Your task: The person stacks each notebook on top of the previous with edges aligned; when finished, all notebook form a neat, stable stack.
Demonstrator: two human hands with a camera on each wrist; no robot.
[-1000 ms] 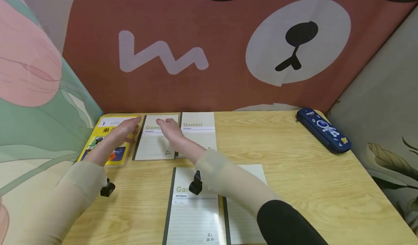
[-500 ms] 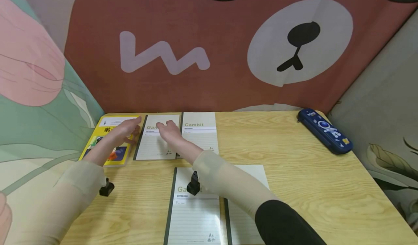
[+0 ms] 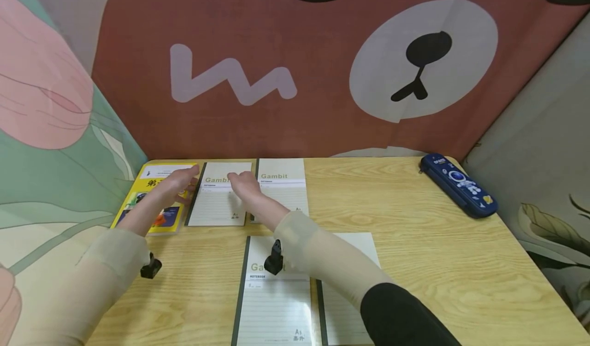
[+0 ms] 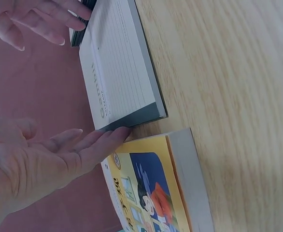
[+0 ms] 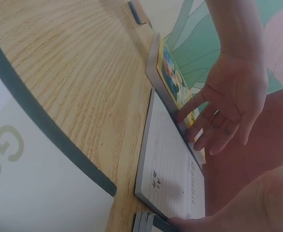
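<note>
Two Gambit notebooks lie at the back of the table: a left notebook (image 3: 216, 202) and a right notebook (image 3: 286, 192). A thick yellow book (image 3: 171, 220) is to their left. My left hand (image 3: 172, 185) reaches into the narrow gap between the yellow book and the left notebook. Its extended fingers (image 4: 95, 145) touch that notebook's dark spine. My right hand (image 3: 249, 187) is at the left notebook's right side, beside the right notebook, its fingers extended. Part of its contact is hidden in the head view. Neither hand grips anything.
Nearer me lie another Gambit notebook (image 3: 274, 305) and, partly under my right forearm, one more notebook (image 3: 343, 315). A navy pencil case (image 3: 458, 185) with an astronaut print lies at the table's back right. Printed cloth walls (image 3: 322, 126) border the table's back and sides.
The left notebook has shifted slightly left, widening the gap to the right notebook. My right hand has moved a little to the right; my left hand stays nearly in place.
</note>
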